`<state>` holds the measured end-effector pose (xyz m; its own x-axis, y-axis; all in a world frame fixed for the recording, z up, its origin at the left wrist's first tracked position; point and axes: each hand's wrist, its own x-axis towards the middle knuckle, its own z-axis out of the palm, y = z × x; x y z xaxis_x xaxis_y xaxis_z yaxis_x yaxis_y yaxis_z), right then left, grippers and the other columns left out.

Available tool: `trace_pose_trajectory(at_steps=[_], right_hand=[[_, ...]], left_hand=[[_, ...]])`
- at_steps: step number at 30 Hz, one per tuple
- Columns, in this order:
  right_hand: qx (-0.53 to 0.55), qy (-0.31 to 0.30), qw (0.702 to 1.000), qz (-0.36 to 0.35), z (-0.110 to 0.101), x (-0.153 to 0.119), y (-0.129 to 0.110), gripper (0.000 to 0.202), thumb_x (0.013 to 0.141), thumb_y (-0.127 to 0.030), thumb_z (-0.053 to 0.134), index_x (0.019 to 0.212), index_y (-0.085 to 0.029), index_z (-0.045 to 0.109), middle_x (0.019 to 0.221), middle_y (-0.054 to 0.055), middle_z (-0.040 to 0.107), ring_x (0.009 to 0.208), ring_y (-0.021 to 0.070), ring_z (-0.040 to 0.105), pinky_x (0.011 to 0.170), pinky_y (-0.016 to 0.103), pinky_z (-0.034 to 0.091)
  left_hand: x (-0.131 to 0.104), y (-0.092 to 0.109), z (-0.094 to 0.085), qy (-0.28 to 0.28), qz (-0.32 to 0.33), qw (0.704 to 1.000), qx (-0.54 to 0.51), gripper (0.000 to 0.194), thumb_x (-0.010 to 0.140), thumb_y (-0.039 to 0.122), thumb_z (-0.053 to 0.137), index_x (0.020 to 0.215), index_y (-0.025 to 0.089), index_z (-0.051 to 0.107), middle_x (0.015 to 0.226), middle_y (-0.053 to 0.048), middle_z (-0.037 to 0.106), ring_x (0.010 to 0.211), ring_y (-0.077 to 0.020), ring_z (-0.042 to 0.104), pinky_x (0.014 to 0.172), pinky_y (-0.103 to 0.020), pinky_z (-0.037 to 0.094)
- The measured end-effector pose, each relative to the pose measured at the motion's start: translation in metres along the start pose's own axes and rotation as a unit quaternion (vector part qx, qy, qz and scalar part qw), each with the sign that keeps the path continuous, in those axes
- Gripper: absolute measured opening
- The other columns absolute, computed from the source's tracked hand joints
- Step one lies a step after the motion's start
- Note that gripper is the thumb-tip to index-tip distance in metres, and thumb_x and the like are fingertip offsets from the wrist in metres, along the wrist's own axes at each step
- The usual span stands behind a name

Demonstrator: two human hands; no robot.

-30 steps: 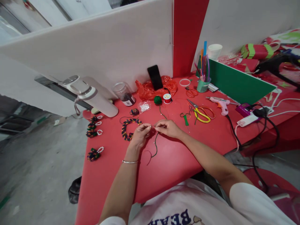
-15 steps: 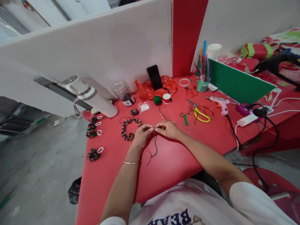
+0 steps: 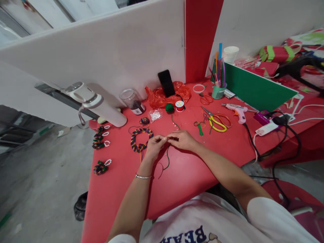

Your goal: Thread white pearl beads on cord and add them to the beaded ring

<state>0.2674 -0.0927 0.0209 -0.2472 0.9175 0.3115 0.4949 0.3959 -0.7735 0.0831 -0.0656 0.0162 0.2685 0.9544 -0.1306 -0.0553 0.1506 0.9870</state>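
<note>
Closer together than a second ago, the pinched fingertips of the left hand and right hand now meet; both grips are closed thumb to finger, but whatever sits between them is too small to tell. Green cord lies on the red table below the hands, a thin red thread curling at its lower end. Beyond the right hand, more green cord leads up to a green ball, next to a red spool. Just beside the left hand lies a multicoloured braided ring. A bead packet lies behind it; yellow-handled scissors rest farther right.
</note>
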Motion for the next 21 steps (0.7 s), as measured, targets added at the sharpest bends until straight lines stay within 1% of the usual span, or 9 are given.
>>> trace_pose_trajectory(at_steps=[3, 5, 7, 10, 12, 14, 16, 18, 21], right_hand=[[-0.049, 0.002, 0.999, -0.007, -0.009, -0.001, -0.003, 0.014, 0.091, -0.02, 0.065, 0.091, -0.023, 0.078, 0.086, 0.002, 0.076, 0.076, 0.0147, 0.064, 0.073, 0.025, 0.044], [-0.093, 0.006, 0.996, -0.003, -0.02, -0.002, -0.003, 0.013, 0.087, -0.017, 0.065, 0.088, -0.023, 0.077, 0.084, 0.002, 0.076, 0.074, 0.0152, 0.064, 0.071, 0.026, 0.043], [-0.146, 0.017, 0.989, 0.014, -0.033, -0.002, 0.0, 0.013, 0.084, -0.017, 0.066, 0.087, -0.023, 0.077, 0.084, 0.002, 0.076, 0.074, 0.0166, 0.064, 0.07, 0.028, 0.041], [-0.216, 0.026, 0.975, 0.047, -0.05, -0.001, 0.007, 0.013, 0.082, -0.018, 0.067, 0.086, -0.023, 0.078, 0.088, 0.006, 0.077, 0.082, 0.0209, 0.065, 0.07, 0.03, 0.041], [-0.226, 0.031, 0.973, 0.044, -0.053, 0.0, 0.011, 0.017, 0.081, -0.017, 0.067, 0.092, -0.022, 0.08, 0.097, 0.009, 0.077, 0.094, 0.025, 0.066, 0.074, 0.032, 0.045], [-0.184, 0.036, 0.982, 0.021, -0.048, 0.0, 0.011, 0.027, 0.08, -0.014, 0.067, 0.102, -0.022, 0.08, 0.109, 0.009, 0.077, 0.104, 0.0263, 0.065, 0.083, 0.033, 0.049], [-0.092, 0.02, 0.996, -0.002, -0.036, 0.001, 0.008, 0.035, 0.08, -0.011, 0.066, 0.111, -0.023, 0.079, 0.115, 0.008, 0.076, 0.103, 0.0232, 0.067, 0.088, 0.032, 0.051], [0.004, -0.018, 1.0, -0.006, -0.023, 0.001, 0.005, 0.038, 0.082, -0.011, 0.066, 0.116, -0.024, 0.078, 0.113, 0.006, 0.077, 0.095, 0.0188, 0.069, 0.085, 0.029, 0.052], [0.092, -0.059, 0.993, 0.041, -0.01, 0.001, 0.004, 0.027, 0.087, -0.017, 0.069, 0.112, -0.021, 0.078, 0.096, 0.004, 0.079, 0.081, 0.0154, 0.07, 0.076, 0.025, 0.05]], left_hand=[[0.0, 0.001, 0.0, 0.003, 0.01, 1.0, 0.011, 0.049, 0.062, 0.057, 0.091, 0.065, 0.016, 0.065, 0.051, 0.005, 0.049, 0.047, -0.0052, 0.035, 0.048, -0.021, 0.028], [0.0, 0.001, 0.0, 0.013, 0.013, 1.0, 0.014, 0.048, 0.062, 0.057, 0.091, 0.065, 0.017, 0.064, 0.05, 0.006, 0.048, 0.046, -0.0054, 0.034, 0.047, -0.021, 0.028], [0.0, 0.0, 0.001, 0.027, 0.017, 0.999, 0.019, 0.046, 0.064, 0.056, 0.09, 0.065, 0.017, 0.065, 0.05, 0.006, 0.048, 0.046, -0.0057, 0.034, 0.047, -0.021, 0.028], [0.001, -0.002, 0.003, 0.039, 0.027, 0.998, 0.046, 0.04, 0.065, 0.051, 0.089, 0.065, 0.017, 0.067, 0.052, 0.004, 0.051, 0.049, -0.0072, 0.039, 0.049, -0.022, 0.031], [0.001, -0.004, 0.005, 0.042, 0.032, 0.996, 0.069, 0.037, 0.067, 0.049, 0.087, 0.064, 0.017, 0.069, 0.053, 0.003, 0.054, 0.052, -0.0087, 0.044, 0.051, -0.022, 0.034], [0.002, -0.007, 0.007, 0.043, 0.034, 0.995, 0.088, 0.034, 0.068, 0.047, 0.086, 0.064, 0.017, 0.071, 0.055, 0.002, 0.058, 0.054, -0.0097, 0.047, 0.053, -0.023, 0.037], [0.002, -0.008, 0.008, 0.04, 0.035, 0.994, 0.092, 0.032, 0.069, 0.045, 0.085, 0.065, 0.016, 0.073, 0.058, 0.0, 0.062, 0.056, -0.0102, 0.049, 0.055, -0.023, 0.04], [0.002, -0.009, 0.009, 0.034, 0.036, 0.995, 0.082, 0.031, 0.068, 0.045, 0.086, 0.067, 0.016, 0.074, 0.061, -0.001, 0.065, 0.057, -0.0107, 0.052, 0.057, -0.024, 0.042], [0.001, -0.008, 0.01, 0.028, 0.031, 0.997, 0.07, 0.034, 0.066, 0.047, 0.087, 0.067, 0.016, 0.074, 0.061, -0.001, 0.066, 0.058, -0.011, 0.054, 0.058, -0.024, 0.044]])
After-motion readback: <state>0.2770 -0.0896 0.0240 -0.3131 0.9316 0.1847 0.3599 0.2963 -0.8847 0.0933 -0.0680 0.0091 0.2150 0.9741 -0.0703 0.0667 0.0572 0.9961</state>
